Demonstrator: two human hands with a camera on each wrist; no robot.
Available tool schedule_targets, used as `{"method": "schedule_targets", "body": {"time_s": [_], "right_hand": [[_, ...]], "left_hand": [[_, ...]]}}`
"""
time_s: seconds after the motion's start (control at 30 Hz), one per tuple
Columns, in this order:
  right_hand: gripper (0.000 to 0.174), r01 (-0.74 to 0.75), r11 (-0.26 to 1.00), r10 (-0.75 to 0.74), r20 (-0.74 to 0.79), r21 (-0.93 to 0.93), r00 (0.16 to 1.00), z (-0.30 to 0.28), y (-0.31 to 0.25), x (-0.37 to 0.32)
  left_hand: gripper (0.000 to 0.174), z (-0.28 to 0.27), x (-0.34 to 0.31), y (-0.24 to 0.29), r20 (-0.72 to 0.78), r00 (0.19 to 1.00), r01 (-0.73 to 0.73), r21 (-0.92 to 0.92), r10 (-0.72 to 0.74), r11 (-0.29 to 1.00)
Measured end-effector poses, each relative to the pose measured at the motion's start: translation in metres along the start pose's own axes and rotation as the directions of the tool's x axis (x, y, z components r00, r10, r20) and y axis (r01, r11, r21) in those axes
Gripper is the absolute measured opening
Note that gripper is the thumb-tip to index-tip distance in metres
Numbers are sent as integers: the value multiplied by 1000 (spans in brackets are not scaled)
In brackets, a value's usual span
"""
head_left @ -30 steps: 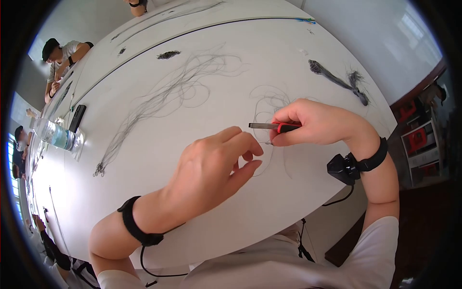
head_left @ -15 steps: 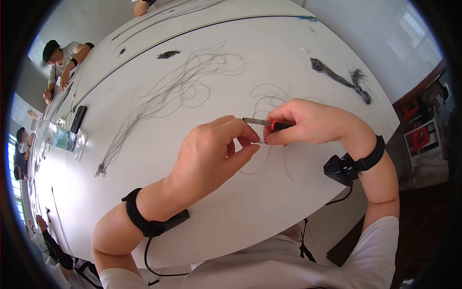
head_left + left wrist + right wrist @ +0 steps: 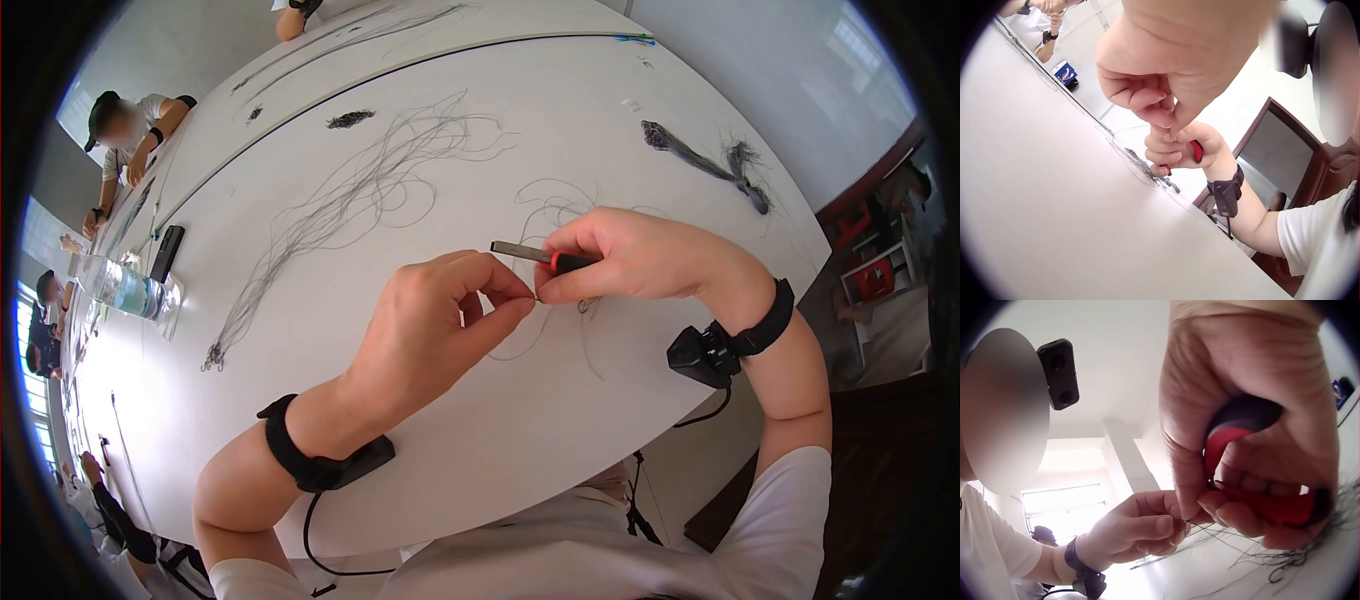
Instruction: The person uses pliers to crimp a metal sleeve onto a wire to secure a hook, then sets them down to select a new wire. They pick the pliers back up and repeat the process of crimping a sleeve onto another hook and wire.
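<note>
The right hand (image 3: pixel 635 258) holds a red-and-black handled tool (image 3: pixel 525 252) in its palm, the metal end pointing left above the left hand's fingertips. In the right wrist view, the curved red handles (image 3: pixel 1272 505) lie inside the curled fingers. Thumb and index finger of the left hand (image 3: pixel 430 325) pinch together against the right fingertips, on a tiny end of thin wire or line; its exact shape is hidden. Thin dark strands (image 3: pixel 1235 540) run from the fingertips toward the table. Behind the right hand lies a loose loop of strands (image 3: pixel 555 190).
A long bundle of thin strands (image 3: pixel 330 200) with hooked ends lies left of centre. A dark knotted bundle (image 3: pixel 700 165) is at the right, a small dark clump (image 3: pixel 350 119) farther back. A clear bottle (image 3: pixel 125 287) and a black case (image 3: pixel 168 252) stand left. Other people sit beyond.
The right hand has shifted slightly left with the tool. The left hand's thumb and index finger, apart before, have closed together and now meet the right fingertips.
</note>
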State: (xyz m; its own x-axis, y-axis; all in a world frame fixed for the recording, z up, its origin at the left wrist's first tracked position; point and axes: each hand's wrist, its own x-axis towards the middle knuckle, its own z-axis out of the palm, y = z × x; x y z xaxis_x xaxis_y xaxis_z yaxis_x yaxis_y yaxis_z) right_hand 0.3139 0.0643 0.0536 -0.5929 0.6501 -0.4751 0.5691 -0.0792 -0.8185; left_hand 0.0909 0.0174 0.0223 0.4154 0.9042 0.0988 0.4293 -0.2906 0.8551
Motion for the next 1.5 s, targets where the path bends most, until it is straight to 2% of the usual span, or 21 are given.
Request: {"method": "schedule_targets", "body": {"time_s": [0.17,0.33,0.47,0.53,0.6,0.63,0.7,0.73,0.77,0.9,0.93,1.0,1.13,1.17,1.2,1.23,1.3,1.33,1.37,1.4,1.5], "right_hand": [[26,71,992,-58,-125,101,990,2,6,0],[29,61,994,-54,-76,91,996,4,7,-4],[29,82,996,-77,-141,29,987,-5,25,1],[30,42,999,-43,-152,-11,987,-11,25,0],[30,2,999,-11,-165,-53,986,-15,23,-1],[30,-5,998,-5,-176,-60,984,-17,22,-2],[30,-15,998,2,-184,-68,983,-19,22,-2],[30,-30,998,19,-195,-53,981,-20,23,-1],[30,-44,998,35,-206,-39,978,-20,24,0],[30,-89,996,80,-228,-27,970,-24,22,1],[30,-92,994,76,-226,-61,971,-25,21,1],[30,-95,990,70,-223,-102,972,-26,19,-1],[29,-186,881,-56,-486,-436,872,-23,4,-8],[28,-275,778,-146,-588,-565,796,-20,-4,-9],[28,-277,776,-144,-587,-567,796,-17,-11,-10],[29,-203,783,-216,-563,-588,798,-12,-18,-9],[29,-127,782,-290,-537,-610,792,-5,-28,2],[30,44,849,-316,-439,-527,841,-2,-30,14],[31,203,889,-356,-340,-410,870,2,-32,26],[32,212,888,-341,-274,-407,899,6,-38,38],[35,284,865,-345,-79,-413,935,14,-39,92]], "left_hand": [[5,-5,-2,0,-23,1000,13,-18,-13,1000],[6,-22,-6,-4,-91,994,57,-13,-58,998],[6,-61,-20,-12,-320,947,-80,-258,-8,963],[12,-92,-34,-8,-520,849,-206,-162,94,965],[17,-123,-49,-8,-752,644,-359,-133,142,924],[20,-157,-68,-11,-678,698,-457,-174,230,872],[32,-192,-89,3,-879,387,-588,-1,280,809],[39,-223,-112,-2,-807,482,-724,-149,340,674],[39,-223,-118,9,-810,479,-724,-146,338,674],[19,-202,-122,55,-869,312,-748,24,384,663],[19,-204,-125,52,-871,308,-748,26,383,663],[15,-216,-135,38,-788,449,-781,-117,421,613],[18,-207,-127,37,-609,621,-767,-344,493,541],[16,-164,-98,71,-902,394,-801,-243,177,547],[19,-141,-83,89,-985,56,-796,-142,-163,588],[19,-148,-94,74,-985,55,-797,-142,-164,587],[35,-165,-125,24,-757,568,-725,-274,324,632],[23,-130,-104,36,-863,470,-630,-180,186,756],[18,-124,-94,28,-539,756,-600,-343,371,723],[16,-104,-85,31,-462,826,-479,-274,323,834],[5,-67,-77,18,-247,969,-164,-547,29,821]]}}
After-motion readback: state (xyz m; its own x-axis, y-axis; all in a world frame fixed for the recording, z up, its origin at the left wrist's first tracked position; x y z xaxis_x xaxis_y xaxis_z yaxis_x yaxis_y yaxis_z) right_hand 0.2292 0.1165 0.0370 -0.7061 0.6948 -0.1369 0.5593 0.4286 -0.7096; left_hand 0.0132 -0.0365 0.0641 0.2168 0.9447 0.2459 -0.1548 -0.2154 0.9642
